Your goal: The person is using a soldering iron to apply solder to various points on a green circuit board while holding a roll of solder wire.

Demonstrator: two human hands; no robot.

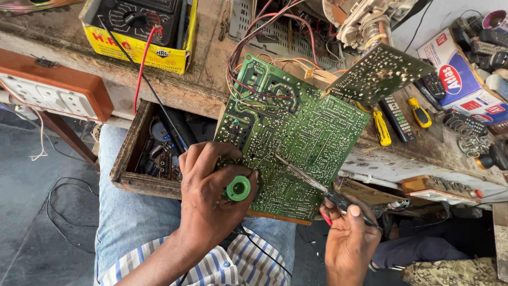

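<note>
The green circuit board (291, 137) fills the centre of the frame, tilted against the wooden bench (196, 90). The left hand (209, 196) grips its lower edge together with a green solder spool (238, 188). At lower right, the right hand (349, 238) is closed around a soldering iron (312, 182), its tip touching the board.

Circuit board (291, 137) resting against the workbench edge (201, 95); drawer (129, 153) at its left, screwdrivers (381, 127) at its right.

Yellow meter box (138, 33) with red wire on worn wooden table (197, 87). White wall sockets on orange board (53, 90). Open wooden drawer (129, 153) under it. Yellow-handled screwdrivers (381, 127) beside black remote (398, 117).
</note>
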